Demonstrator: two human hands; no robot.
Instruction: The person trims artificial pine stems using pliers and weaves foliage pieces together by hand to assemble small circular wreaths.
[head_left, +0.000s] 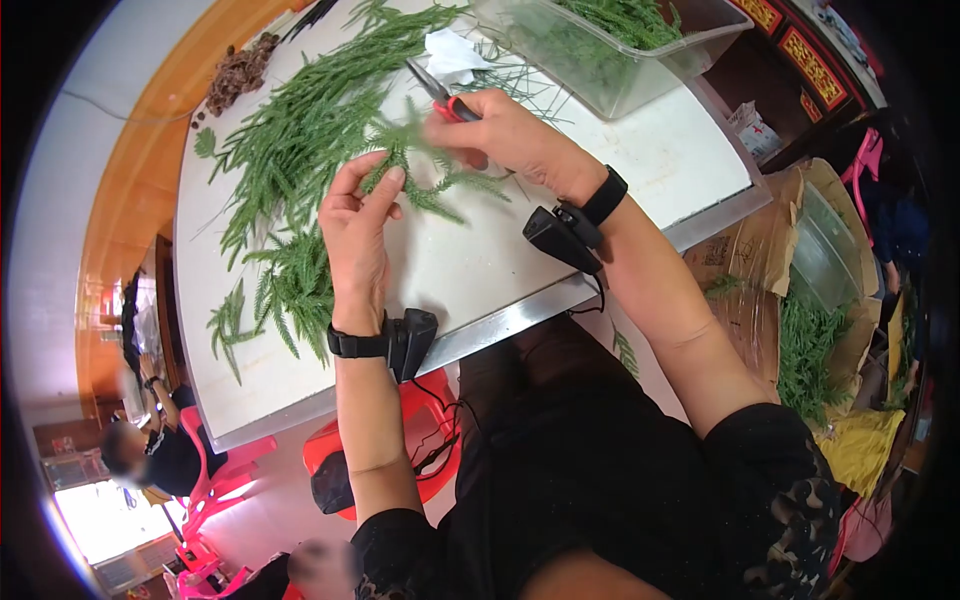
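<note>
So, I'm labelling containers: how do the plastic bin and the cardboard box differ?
The plastic bin is see-through; the cardboard box is brown and opaque. The bin stands on the table; the box is off it, beside the right-hand edge. Both hold green sprigs.

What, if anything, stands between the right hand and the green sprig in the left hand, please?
Nothing visible stands in the way: the right hand is right beside the green sprig in the left hand, though blur hides whether they touch. The red-handled cutters in the right hand point up and left in the picture.
</note>
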